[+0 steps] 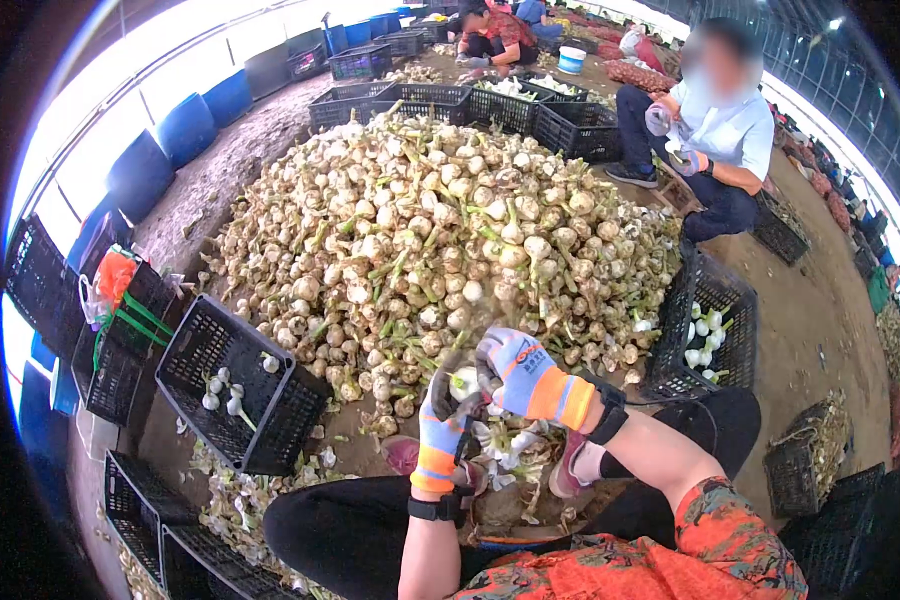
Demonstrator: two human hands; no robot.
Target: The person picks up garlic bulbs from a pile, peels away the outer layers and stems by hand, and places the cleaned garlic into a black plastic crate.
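Observation:
A pale garlic bulb sits between my two gloved hands, in front of a big heap of garlic. My left hand, in a grey, blue and orange glove, is closed around the bulb from the left and below. My right hand comes in from the right, its fingers curled and pressed against the bulb; the glove hides its fingertips. Peeled skins lie on the ground below, between my shoes.
A black crate with a few cleaned bulbs tilts at my left. Another crate with several white bulbs stands at right. Beyond the heap are more crates, and a co-worker in a light shirt sits at its right side.

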